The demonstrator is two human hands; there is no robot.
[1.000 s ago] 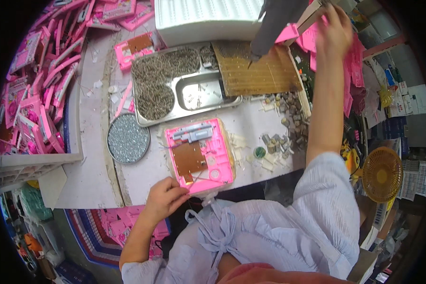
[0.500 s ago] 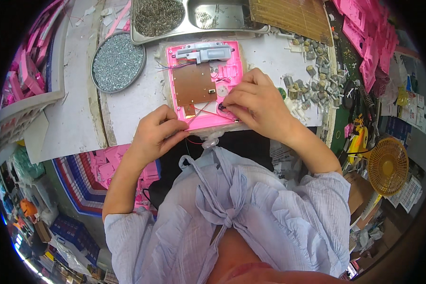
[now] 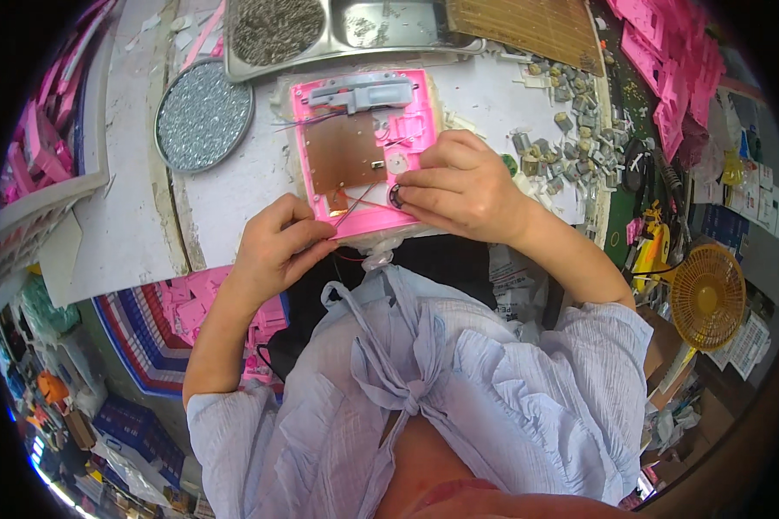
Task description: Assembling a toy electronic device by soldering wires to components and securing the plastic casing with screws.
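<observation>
A pink plastic case [image 3: 368, 227] lies open in front of me on a plastic bag. Inside it sit a brown circuit board [image 3: 342, 154], a grey plastic mechanism [image 3: 363, 92] along the far edge and a small white disc [image 3: 396, 163]. My right hand [image 3: 466, 186] pinches a small round dark part, seemingly a speaker [image 3: 395, 196], upright at the case's near right. At the near left corner my left hand [image 3: 284, 240] is closed, with thin wires [image 3: 352, 206] running to its fingertips; a red wire shows below them.
A round dish of small screws [image 3: 204, 115] stands left of the case. Beyond is a metal tray [image 3: 355, 50] of small metal parts. Several small grey motors [image 3: 563, 121] lie heaped at the right. Pink parts fill a basket [image 3: 138, 337] below the table's left side.
My right hand has tilted the round part up, so its face shows more. The case appears slightly shifted left and up in view. My left hand keeps its pinch at the corner.
</observation>
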